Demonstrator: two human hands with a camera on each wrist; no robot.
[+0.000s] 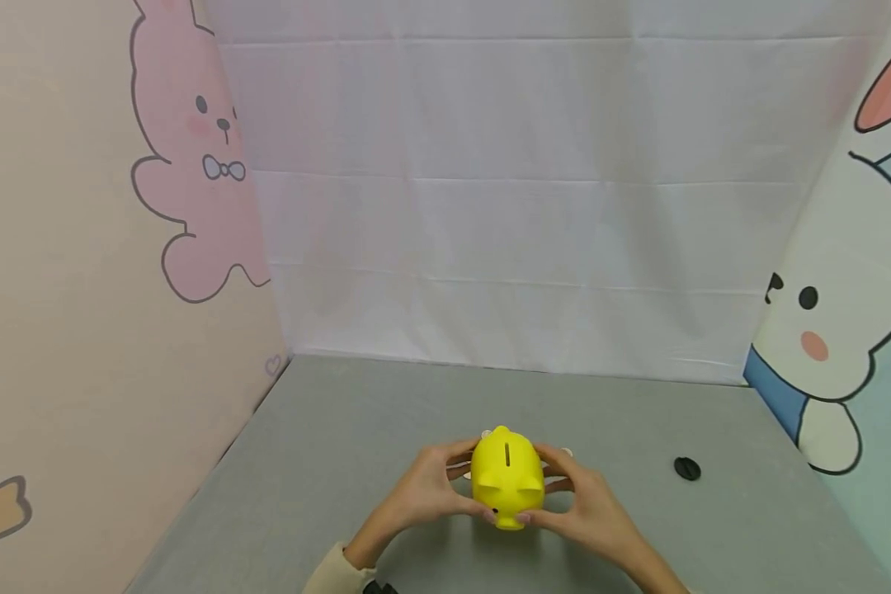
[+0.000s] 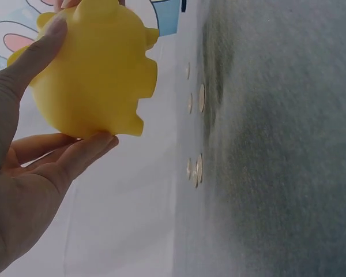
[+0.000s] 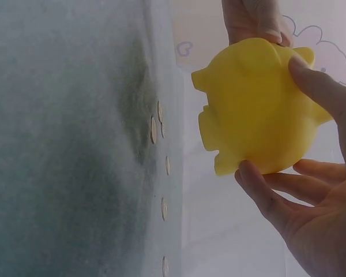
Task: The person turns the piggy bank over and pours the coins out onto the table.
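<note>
Head view: the yellow piggy bank [image 1: 507, 478] is cradled clear of the grey table [image 1: 327, 462], slot upward, left hand [image 1: 423, 493] and right hand [image 1: 590, 507] curled around its flanks (coins [image 3: 153, 129] lie underneath), keeping it level.

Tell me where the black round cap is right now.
In the head view the black round cap lies on the grey table, to the right of the yellow piggy bank and apart from the right hand.

Bright, even, diffuse light; soft shadow under piggy bank [image 1: 507, 476]; wrist views soft, slightly blurred.
</note>
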